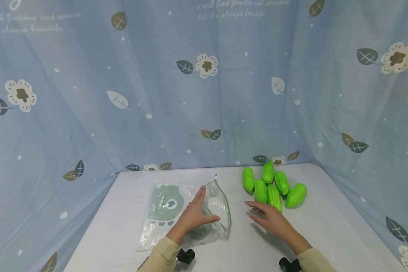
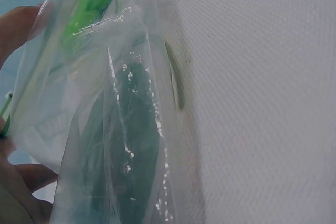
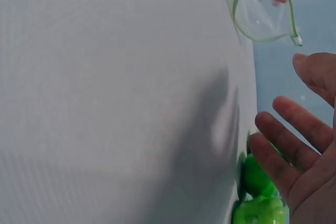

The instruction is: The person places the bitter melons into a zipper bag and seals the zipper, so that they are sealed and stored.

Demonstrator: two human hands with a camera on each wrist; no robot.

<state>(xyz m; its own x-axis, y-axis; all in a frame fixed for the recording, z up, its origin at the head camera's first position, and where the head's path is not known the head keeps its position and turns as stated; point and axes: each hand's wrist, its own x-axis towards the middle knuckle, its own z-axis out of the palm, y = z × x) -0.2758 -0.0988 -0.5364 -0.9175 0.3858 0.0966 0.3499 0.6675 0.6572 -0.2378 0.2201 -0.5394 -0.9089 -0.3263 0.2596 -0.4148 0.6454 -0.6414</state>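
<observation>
Spreading mouth of clear zip bag [image 1: 166,205] with left hand [image 1: 192,217], using thumb and fingers set wide apart at the rim; not clearly pinching any film. Hovering with right hand [image 1: 272,220] to the right of bag, with fingers loosely parted and holding nothing, near six green fruit-like pieces [image 1: 281,183] clustered right of bag's mouth. Judging bag very light, limp, slippery, prone to sagging closed; best held by green-edged rim, probably its stiffest part. Judging pieces light and firm, likely moulded plastic, glossy enough to slip, unlikely to bruise; best grasped round the middle, not by tapered tips.
</observation>
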